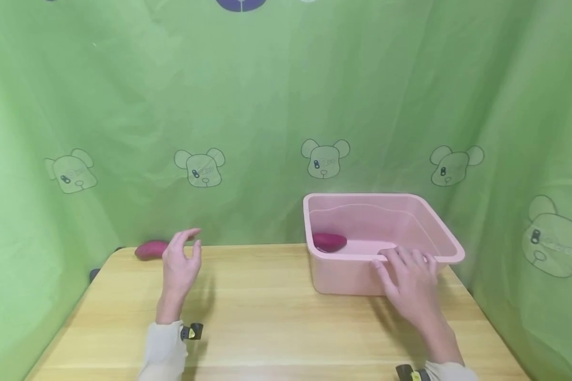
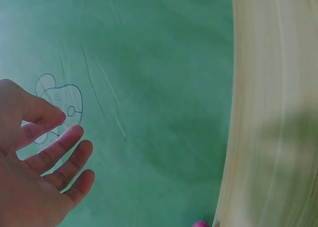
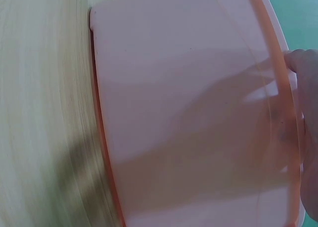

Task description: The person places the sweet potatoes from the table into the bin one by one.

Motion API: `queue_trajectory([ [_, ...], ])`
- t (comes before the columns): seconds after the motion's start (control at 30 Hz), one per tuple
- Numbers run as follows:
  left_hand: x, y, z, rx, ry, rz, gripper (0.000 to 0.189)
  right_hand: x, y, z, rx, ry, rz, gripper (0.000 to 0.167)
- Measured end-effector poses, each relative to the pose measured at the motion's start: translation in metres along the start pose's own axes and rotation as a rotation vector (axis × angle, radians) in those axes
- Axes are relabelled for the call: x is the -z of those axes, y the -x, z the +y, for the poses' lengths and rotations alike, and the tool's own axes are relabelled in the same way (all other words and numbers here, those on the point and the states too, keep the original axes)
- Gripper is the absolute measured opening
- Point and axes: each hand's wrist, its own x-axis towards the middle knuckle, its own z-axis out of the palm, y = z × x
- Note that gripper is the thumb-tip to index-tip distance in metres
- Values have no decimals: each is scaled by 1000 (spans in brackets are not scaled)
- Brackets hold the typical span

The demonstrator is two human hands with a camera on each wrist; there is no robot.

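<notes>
My left hand [image 1: 180, 264] is raised over the left part of the table, with its fingers apart and loosely bent, holding nothing. A reddish-purple sweet potato [image 1: 149, 250] lies just beyond it at the table's back left edge, partly hidden by the hand. In the left wrist view the fingers [image 2: 64, 162] are spread, and only a small pink tip shows at the bottom. On the right, my right hand [image 1: 412, 288] grips the near rim of a pink plastic tub [image 1: 348, 275], fingers over the rim. A second sweet potato [image 1: 330, 242] lies inside the tub at its left.
The tub stands at the back right of a light wooden table [image 1: 267, 317]. A green curtain [image 1: 267, 106] printed with mouse heads hangs behind the table and along both sides.
</notes>
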Motion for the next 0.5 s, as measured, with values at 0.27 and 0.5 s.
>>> queue_trajectory([
  [0.27,8,-3,-11,22,-98,-122,37,3,-3,-2,4,0,5,27],
  [0.5,18,-5,-21,10,-174,-159,39,4,-1,-3,-6,-3,-8,29],
])
